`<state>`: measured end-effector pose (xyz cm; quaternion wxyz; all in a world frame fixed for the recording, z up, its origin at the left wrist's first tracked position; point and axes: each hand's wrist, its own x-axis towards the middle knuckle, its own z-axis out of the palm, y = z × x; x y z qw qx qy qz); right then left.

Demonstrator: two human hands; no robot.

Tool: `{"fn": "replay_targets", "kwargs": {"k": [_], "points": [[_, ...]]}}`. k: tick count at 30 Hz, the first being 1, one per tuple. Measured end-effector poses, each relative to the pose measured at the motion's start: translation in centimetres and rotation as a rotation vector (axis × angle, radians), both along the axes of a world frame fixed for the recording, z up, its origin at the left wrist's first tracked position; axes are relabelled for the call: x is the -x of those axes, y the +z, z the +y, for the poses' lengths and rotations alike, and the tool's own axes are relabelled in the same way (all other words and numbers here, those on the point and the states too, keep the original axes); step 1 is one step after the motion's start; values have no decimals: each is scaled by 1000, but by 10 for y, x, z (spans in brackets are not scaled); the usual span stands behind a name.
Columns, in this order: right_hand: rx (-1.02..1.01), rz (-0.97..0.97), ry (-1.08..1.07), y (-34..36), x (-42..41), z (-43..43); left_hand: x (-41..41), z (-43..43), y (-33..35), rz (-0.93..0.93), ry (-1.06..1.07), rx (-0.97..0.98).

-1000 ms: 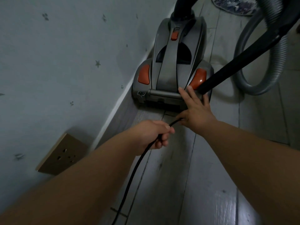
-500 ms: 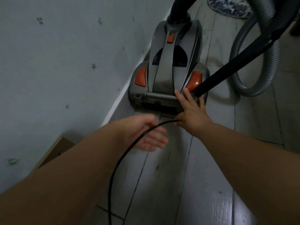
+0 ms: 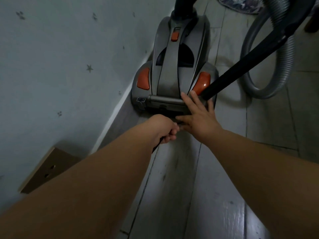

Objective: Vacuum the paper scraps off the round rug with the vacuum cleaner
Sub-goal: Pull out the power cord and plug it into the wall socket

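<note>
Left hand: the left hand (image 3: 163, 129) is curled closed around the black power cord (image 3: 156, 147), close behind the vacuum's rear; the forearm hides most of the cord
Right hand: the right hand (image 3: 198, 118) is spread flat and open, fingers resting on the rear edge of the vacuum cleaner (image 3: 176, 66), holding nothing
Vacuum cleaner: grey body with orange pads, standing on the floor just beside the wall; its long axis runs away from the person, rear end nearest
Wand and hose: a black wand (image 3: 245, 64) slants from the vacuum's rear right corner up to the right; the ribbed grey hose (image 3: 276, 69) loops on the floor to the right
Surface: pale plank floor (image 3: 215, 187), glossy in the near right
Room: pale wall (image 3: 51, 66) with small star marks, a wall socket (image 3: 44, 169) low down
Round rug: round rug (image 3: 240, 5) lies far beyond the vacuum, cut off by the top edge; scraps cannot be made out
</note>
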<state>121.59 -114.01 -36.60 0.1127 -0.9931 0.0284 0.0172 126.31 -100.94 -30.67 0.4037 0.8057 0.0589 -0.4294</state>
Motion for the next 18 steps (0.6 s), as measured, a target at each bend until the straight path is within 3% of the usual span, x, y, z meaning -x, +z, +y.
{"fn": "replay_targets", "kwargs": {"k": [5, 14, 18], "points": [[48, -5, -19, -6, -1, 2, 12, 19, 12, -12, 38, 116], [17, 36, -50, 3, 0, 8, 18, 103, 52, 54, -132, 539], [20, 49, -50, 8, 2, 10, 8, 117, 50, 167, -229, 403]]}}
